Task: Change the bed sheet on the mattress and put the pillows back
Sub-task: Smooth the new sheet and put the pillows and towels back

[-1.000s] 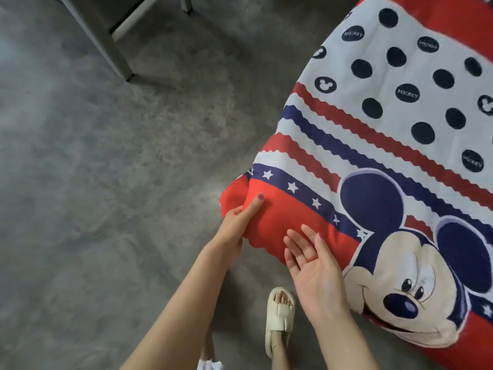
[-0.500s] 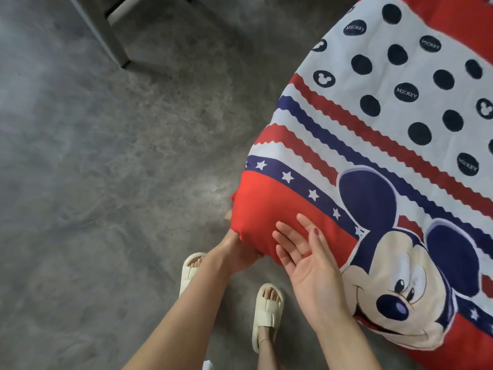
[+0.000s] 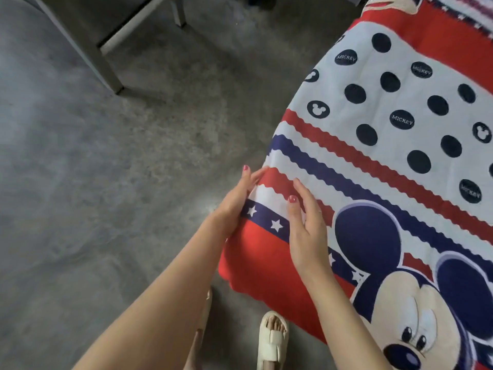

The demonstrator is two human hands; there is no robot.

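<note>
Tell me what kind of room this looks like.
Probably a plain bedroom or sleeping area: a mattress corner covered by a cartoon-print bed sheet, a bare grey concrete floor, and the metal legs of some furniture nearby.

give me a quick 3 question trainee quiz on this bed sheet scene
1. True or false: the right hand lies flat on top of the sheet.
2. Where is the left hand? A) on the floor B) against the sheet's side edge near the corner C) on the chair leg
3. Fill in: the word printed in some dark dots on the sheet is ____.

Key: 1 true. 2 B. 3 Mickey. Neither hand visibly pinches fabric; both press with open fingers. A sandal stands on the concrete floor below the corner.
</note>
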